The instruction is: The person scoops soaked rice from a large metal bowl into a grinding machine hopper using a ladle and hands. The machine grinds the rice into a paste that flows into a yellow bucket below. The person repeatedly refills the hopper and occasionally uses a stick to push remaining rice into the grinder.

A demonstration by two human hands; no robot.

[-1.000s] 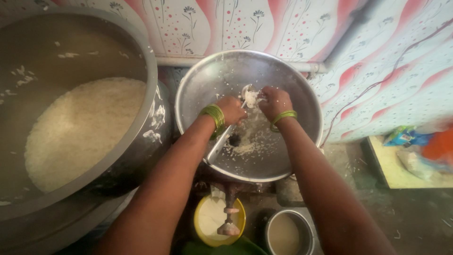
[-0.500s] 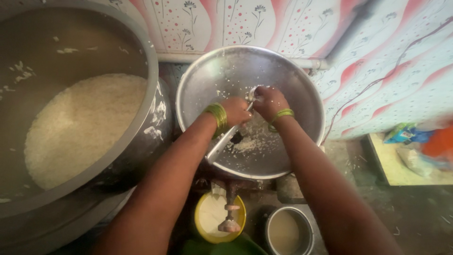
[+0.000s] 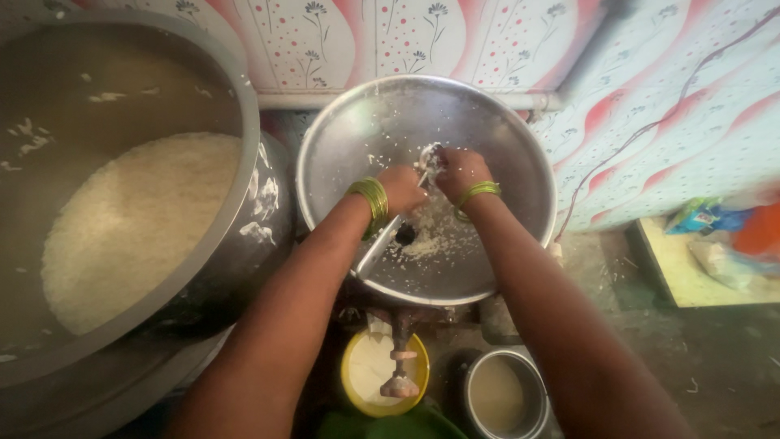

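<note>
A wide steel basin (image 3: 496, 122) stands in front of me, with wet white rice (image 3: 435, 236) scattered round a dark hole (image 3: 405, 234) at its bottom. My left hand (image 3: 400, 189), green bangles at the wrist, is closed on a flat metal spatula (image 3: 375, 245) that slants across the basin. My right hand (image 3: 460, 171), also bangled, pinches a clump of white rice (image 3: 428, 158) at the spatula's upper end. Both hands meet over the middle of the basin.
A very large steel pot (image 3: 244, 122) with soaked rice (image 3: 130, 228) in cloudy water fills the left. Below the basin a spout (image 3: 400, 358) hangs over a yellow bowl (image 3: 351, 382) of white paste, beside a small steel container (image 3: 504, 394). A patterned wall, a cable and a shelf (image 3: 691, 276) lie behind and to the right.
Both hands have risen slightly toward the far side of the basin, bringing the spatula's tip and the rice clump up. The rice heap at the bottom looks flatter.
</note>
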